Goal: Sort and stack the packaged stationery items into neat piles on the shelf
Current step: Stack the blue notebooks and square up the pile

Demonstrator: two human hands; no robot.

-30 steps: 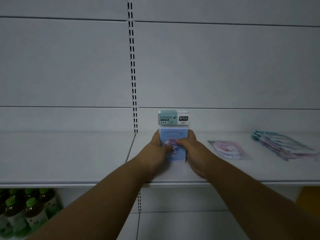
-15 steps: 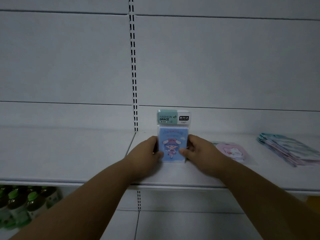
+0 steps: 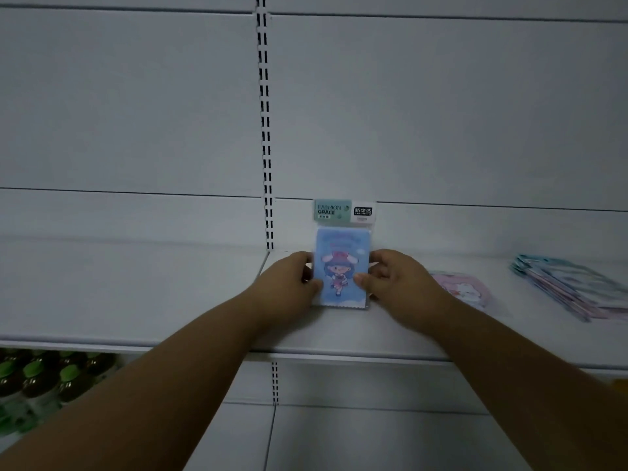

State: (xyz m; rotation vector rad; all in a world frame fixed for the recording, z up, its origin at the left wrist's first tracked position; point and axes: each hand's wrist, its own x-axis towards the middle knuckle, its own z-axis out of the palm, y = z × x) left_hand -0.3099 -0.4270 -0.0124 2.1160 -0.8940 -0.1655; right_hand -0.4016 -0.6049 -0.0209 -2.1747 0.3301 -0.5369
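Note:
A blue packaged stationery item (image 3: pixel 342 253) with a cartoon girl and a green "FASHION GRACE" header stands upright on the white shelf (image 3: pixel 136 294), its back toward the rear panel. My left hand (image 3: pixel 289 283) grips its left edge and my right hand (image 3: pixel 397 283) grips its right edge, thumbs on the front. To the right a pink package (image 3: pixel 464 290) lies flat. Farther right lies a fanned pile of packages (image 3: pixel 574 287).
A slotted upright (image 3: pixel 265 130) runs down the back wall just left of the held package. Several green-capped bottles (image 3: pixel 37 379) stand on the lower shelf at bottom left. A yellow object (image 3: pixel 620 382) peeks in at the right edge.
My hands slid outward from the package's front to its two side edges, uncovering the cartoon picture. The package stays upright in the same spot.

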